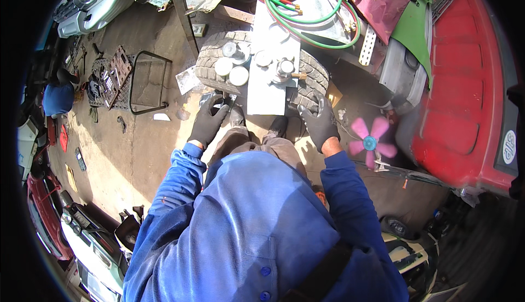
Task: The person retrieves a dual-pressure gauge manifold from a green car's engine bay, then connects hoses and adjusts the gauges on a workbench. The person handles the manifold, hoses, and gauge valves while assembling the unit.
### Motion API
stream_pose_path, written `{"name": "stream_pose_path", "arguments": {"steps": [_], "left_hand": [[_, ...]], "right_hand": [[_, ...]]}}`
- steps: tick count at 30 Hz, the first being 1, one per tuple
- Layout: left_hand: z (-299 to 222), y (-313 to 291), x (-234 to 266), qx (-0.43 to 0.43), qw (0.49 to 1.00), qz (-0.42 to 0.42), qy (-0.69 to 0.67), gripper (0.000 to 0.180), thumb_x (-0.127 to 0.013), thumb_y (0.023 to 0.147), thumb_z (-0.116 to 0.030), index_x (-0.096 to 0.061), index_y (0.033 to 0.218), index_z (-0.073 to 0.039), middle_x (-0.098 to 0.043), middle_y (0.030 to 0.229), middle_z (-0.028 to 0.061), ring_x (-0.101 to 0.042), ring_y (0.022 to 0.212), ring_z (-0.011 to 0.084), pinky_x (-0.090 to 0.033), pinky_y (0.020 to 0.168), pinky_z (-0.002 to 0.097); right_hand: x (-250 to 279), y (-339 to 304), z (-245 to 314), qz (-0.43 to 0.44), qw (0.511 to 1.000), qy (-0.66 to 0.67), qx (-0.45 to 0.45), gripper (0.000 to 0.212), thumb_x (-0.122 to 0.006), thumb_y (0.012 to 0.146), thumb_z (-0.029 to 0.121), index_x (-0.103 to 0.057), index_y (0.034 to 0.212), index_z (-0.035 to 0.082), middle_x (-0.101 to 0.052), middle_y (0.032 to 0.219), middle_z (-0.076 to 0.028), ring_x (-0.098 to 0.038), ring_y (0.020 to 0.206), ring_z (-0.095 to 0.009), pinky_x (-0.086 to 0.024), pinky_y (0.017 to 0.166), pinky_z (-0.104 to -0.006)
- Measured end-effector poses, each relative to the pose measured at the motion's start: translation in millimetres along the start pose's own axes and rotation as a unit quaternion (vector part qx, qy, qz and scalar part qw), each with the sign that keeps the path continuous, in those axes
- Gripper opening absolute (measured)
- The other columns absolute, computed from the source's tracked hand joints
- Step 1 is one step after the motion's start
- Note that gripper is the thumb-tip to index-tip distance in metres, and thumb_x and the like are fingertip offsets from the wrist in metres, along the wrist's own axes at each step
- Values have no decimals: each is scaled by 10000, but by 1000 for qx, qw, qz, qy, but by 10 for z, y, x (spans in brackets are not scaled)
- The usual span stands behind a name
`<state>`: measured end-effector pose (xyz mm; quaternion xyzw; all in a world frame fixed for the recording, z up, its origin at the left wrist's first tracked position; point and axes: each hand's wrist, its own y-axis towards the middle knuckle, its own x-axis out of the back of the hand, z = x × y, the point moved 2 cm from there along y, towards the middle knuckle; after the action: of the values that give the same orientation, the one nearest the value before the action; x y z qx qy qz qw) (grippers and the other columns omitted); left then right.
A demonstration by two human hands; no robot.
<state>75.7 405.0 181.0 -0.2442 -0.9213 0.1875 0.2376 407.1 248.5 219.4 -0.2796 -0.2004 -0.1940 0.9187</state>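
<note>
My left hand (209, 120), in a dark grey work glove, is open just in front of the near left side of a tyre (210, 56) lying flat. My right hand (320, 120), gloved alike, is open by the tyre's near right edge; whether its fingertips touch the rubber I cannot tell. Neither hand holds anything. Across the tyre lies a white panel (265, 100). On that panel rests what looks like a gas regulator (284, 69) with round gauges and a brass fitting. Several small round cans or lids (238, 76) stand on the tyre's left part.
Green and red hoses (311, 38) lie coiled beyond the tyre. A pink-bladed fan (370, 143) stands to my right, before a red vehicle panel (454, 83). To the left are a metal-framed chair (150, 80) and a tray of tools (116, 77). Cars crowd the lower left.
</note>
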Motion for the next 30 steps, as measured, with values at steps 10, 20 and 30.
{"name": "stream_pose_path", "arguments": {"steps": [10,20,30], "left_hand": [[28,228,424,-49,998,-2,36,543,-727,1050,-323,-630,1491,-21,-675,1399,218,-694,1247,278,-554,1070,408],[1141,177,1078,73,996,18,44,589,-774,1025,-317,-620,1479,25,-752,1309,196,-764,957,235,-610,863,366],[1238,-120,894,167,983,-69,-24,592,-767,1030,-268,-595,1529,0,-717,1405,159,-712,972,177,-592,831,342]], "right_hand": [[-447,516,965,-97,989,-82,72,842,-784,991,297,-371,1678,41,-463,1622,-259,-456,1527,-421,-393,1284,-478],[-118,1821,1170,-116,960,-206,150,480,-605,1104,338,-650,1496,64,-644,1474,-239,-626,1379,-397,-475,1189,-452],[-228,3874,1169,-26,869,-485,92,685,-729,968,356,-555,1624,269,-546,1658,-78,-552,1500,-350,-443,1245,-520]]}}
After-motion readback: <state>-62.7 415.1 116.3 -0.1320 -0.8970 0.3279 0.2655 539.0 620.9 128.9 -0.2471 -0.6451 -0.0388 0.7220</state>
